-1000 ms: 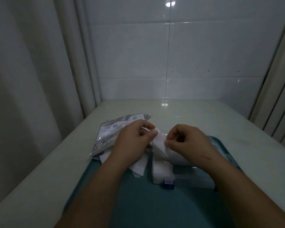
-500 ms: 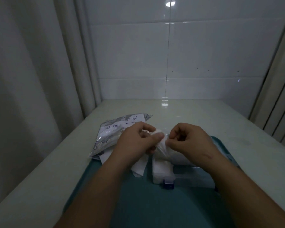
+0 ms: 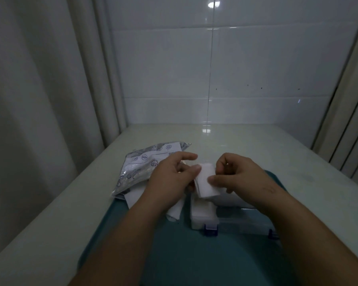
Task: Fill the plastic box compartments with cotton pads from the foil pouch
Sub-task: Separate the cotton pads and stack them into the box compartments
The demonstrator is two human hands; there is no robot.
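Pinching one cotton pad (image 3: 205, 181), both hands (image 3: 175, 178) (image 3: 239, 175) above box (image 3: 204, 216).

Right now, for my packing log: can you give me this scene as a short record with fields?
left hand: pinches the stack's left edge
right hand: pinches the stack's right edge
cotton pads: small white stack, held between both hands above the box
plastic box: on the teal tray; the compartment below the stack holds white pads
foil pouch: lies on the table, beyond the left hand
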